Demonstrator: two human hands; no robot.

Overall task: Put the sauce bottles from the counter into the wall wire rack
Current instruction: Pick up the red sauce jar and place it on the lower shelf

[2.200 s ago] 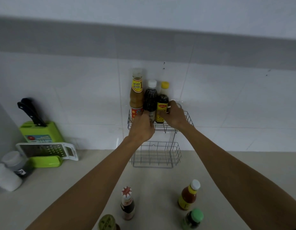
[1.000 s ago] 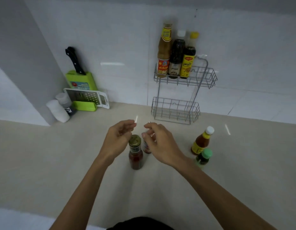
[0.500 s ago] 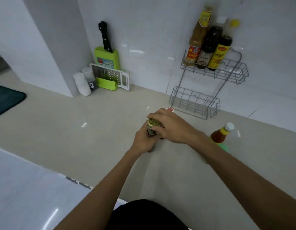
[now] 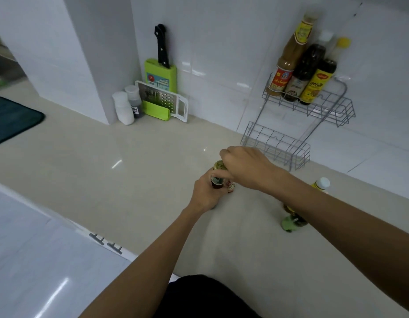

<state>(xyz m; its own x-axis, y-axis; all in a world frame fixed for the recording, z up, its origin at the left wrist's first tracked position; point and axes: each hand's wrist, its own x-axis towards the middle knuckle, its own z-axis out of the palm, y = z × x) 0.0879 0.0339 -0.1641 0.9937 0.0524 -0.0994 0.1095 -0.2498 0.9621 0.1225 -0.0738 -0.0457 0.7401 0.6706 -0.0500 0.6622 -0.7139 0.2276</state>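
My left hand point(image 4: 204, 193) is wrapped around a small dark sauce bottle with a gold cap point(image 4: 218, 174) standing on the counter. My right hand point(image 4: 246, 167) covers a second small bottle with a red label point(image 4: 231, 186) right beside it; its top is hidden under my fingers. To the right, partly behind my right forearm, stand a white-capped orange sauce bottle point(image 4: 321, 184) and a green-capped bottle point(image 4: 290, 222). The wire rack point(image 4: 336, 111) hangs on the wall; its upper shelf holds three tall bottles point(image 4: 302, 70), its lower basket point(image 4: 277, 145) holds nothing.
At the back left stand a green knife block with a black-handled knife point(image 4: 161, 67), a white grater point(image 4: 166, 99) and two small white shakers point(image 4: 124, 107). A dark mat point(image 4: 13, 118) lies at the far left. The counter's front edge point(image 4: 107, 244) runs diagonally below my arms.
My hands left the rack's upper shelf and came down to the counter. They closed on the two small bottles. The view swung left and lower.
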